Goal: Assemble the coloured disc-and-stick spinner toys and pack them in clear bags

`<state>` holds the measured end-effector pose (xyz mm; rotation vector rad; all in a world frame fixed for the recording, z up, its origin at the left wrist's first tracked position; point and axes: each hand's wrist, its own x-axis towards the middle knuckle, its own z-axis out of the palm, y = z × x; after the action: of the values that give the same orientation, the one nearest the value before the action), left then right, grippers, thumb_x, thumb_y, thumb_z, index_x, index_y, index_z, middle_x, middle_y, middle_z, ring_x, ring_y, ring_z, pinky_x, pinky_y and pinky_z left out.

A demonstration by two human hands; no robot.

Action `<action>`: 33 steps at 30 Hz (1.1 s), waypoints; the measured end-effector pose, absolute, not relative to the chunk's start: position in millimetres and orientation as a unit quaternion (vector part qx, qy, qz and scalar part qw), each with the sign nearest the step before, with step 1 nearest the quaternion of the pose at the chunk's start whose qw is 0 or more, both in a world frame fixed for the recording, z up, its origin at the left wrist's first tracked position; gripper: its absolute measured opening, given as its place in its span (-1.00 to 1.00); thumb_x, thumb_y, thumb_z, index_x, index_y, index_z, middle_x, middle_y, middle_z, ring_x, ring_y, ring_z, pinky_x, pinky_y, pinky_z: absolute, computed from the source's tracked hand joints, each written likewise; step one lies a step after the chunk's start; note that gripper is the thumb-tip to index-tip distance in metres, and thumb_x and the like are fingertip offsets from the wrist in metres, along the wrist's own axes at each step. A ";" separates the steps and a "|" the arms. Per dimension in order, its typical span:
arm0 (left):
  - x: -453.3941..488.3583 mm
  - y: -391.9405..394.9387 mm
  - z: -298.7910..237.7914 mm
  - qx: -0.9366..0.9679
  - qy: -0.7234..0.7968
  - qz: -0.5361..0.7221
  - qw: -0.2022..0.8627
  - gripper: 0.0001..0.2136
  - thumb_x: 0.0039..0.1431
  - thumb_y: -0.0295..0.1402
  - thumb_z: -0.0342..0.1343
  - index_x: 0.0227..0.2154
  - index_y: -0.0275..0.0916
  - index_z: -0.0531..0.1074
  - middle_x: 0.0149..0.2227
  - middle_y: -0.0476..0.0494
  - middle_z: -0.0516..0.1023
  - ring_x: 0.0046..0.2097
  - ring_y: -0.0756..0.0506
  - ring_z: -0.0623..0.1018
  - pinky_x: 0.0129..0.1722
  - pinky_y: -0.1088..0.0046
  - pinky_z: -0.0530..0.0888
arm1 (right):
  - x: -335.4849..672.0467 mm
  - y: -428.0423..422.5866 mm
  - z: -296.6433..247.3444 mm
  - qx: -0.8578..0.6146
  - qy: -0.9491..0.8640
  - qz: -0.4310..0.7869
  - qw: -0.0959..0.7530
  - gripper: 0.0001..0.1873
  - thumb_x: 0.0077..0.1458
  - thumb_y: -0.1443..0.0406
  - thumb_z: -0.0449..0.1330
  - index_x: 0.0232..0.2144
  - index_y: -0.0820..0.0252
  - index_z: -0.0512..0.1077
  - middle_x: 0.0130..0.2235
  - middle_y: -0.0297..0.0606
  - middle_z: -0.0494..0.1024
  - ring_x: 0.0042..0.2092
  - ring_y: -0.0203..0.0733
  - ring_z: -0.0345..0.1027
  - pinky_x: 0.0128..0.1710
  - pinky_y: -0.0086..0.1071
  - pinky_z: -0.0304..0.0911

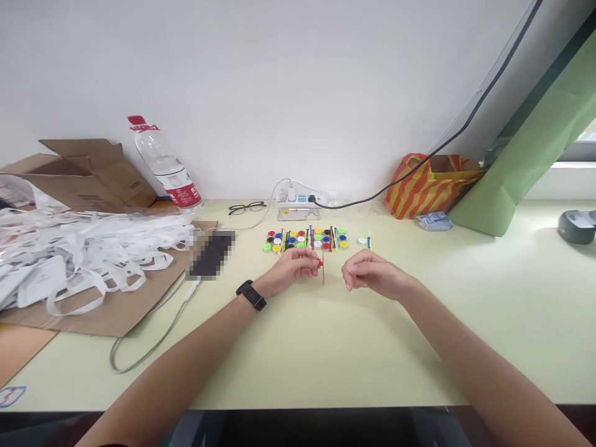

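My left hand (298, 267), with a black band on its wrist, pinches a small red plastic piece (321, 264) above the table. A thin red blade stands across the end of that piece. To the right, apart from it, my right hand (372, 274) is closed with curled fingers; whether anything is in them is hidden. Just beyond my left hand lie several coloured discs (343, 244) in rows, with thin coloured sticks (331, 238) among them. Past my right hand sit a white disc (362, 241) and a few thin sticks (369, 240).
White straps (116, 248) heap on flat cardboard at left, before an open box (88, 180) and a bottle (174, 177). A blurred dark device (212, 254) has a cable. Glasses (246, 208), a power strip (298, 197) and a striped bag (419, 186) line the wall.
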<state>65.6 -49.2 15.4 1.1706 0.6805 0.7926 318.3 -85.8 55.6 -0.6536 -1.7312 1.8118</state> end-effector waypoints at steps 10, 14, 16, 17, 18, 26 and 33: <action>65.1 -50.5 15.5 0.537 0.301 0.338 0.712 -0.84 0.09 -0.39 0.34 -0.29 -0.33 0.55 -0.36 -0.12 0.57 -0.33 -0.01 0.55 -0.26 0.46 0.43 | 306.7 -81.6 45.1 -0.406 -0.707 0.511 0.271 -0.65 0.23 0.08 0.18 -0.13 0.17 0.60 -0.50 -0.42 0.19 -0.45 -0.30 0.00 -0.45 -0.37 -0.09; 65.5 -50.2 16.9 0.539 0.300 0.332 0.714 -0.82 0.06 -0.38 0.37 -0.30 -0.34 0.56 -0.34 -0.14 0.57 -0.34 -0.01 0.54 -0.26 0.45 0.44 | 304.7 -84.1 46.9 -0.398 -0.722 0.501 0.266 -0.63 0.24 0.07 0.16 -0.14 0.17 0.60 -0.44 -0.36 0.31 -0.43 -0.29 0.04 -0.44 -0.38 -0.04; 65.6 -50.2 17.6 0.537 0.301 0.333 0.714 -0.81 0.04 -0.37 0.38 -0.31 -0.34 0.56 -0.34 -0.14 0.57 -0.35 -0.01 0.54 -0.26 0.45 0.44 | 305.0 -84.3 47.3 -0.394 -0.724 0.499 0.267 -0.63 0.24 0.06 0.15 -0.13 0.17 0.60 -0.45 -0.36 0.29 -0.43 -0.29 0.03 -0.44 -0.38 -0.05; 65.7 -50.3 17.8 0.536 0.303 0.334 0.714 -0.81 0.04 -0.36 0.38 -0.30 -0.34 0.57 -0.35 -0.13 0.57 -0.35 -0.01 0.54 -0.26 0.44 0.44 | 305.3 -84.0 47.0 -0.393 -0.724 0.497 0.273 -0.62 0.24 0.05 0.15 -0.13 0.17 0.60 -0.46 -0.37 0.26 -0.44 -0.29 0.02 -0.45 -0.38 -0.06; 65.7 -50.5 18.1 0.535 0.304 0.334 0.714 -0.80 0.04 -0.36 0.39 -0.30 -0.34 0.57 -0.36 -0.14 0.57 -0.35 -0.01 0.54 -0.27 0.44 0.44 | 305.6 -83.7 46.6 -0.393 -0.721 0.495 0.282 -0.62 0.25 0.05 0.15 -0.12 0.17 0.59 -0.49 -0.40 0.21 -0.45 -0.29 0.00 -0.45 -0.38 -0.07; 65.6 -52.9 19.4 0.541 0.301 0.329 0.713 -0.78 0.05 -0.32 0.39 -0.28 -0.34 0.58 -0.34 -0.16 0.59 -0.34 -0.02 0.54 -0.25 0.43 0.45 | 306.4 -82.9 46.6 -0.398 -0.746 0.434 0.311 -0.54 0.26 -0.01 0.14 0.02 0.12 0.56 -0.53 -0.42 0.19 -0.47 -0.28 -0.04 -0.45 -0.37 -0.05; 65.8 -52.4 19.0 0.541 0.302 0.329 0.712 -0.79 0.05 -0.31 0.39 -0.30 -0.34 0.59 -0.31 -0.19 0.60 -0.33 -0.02 0.54 -0.25 0.42 0.45 | 313.3 -86.9 58.1 -0.344 -0.738 0.530 0.237 -0.18 0.36 -0.16 -0.17 -0.53 0.25 0.59 -0.57 -0.32 0.20 -0.48 -0.27 0.06 -0.44 -0.34 0.00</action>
<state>65.8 -52.4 19.0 1.2001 0.6699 0.7291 313.3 -86.9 58.1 -0.9432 -2.0228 1.4531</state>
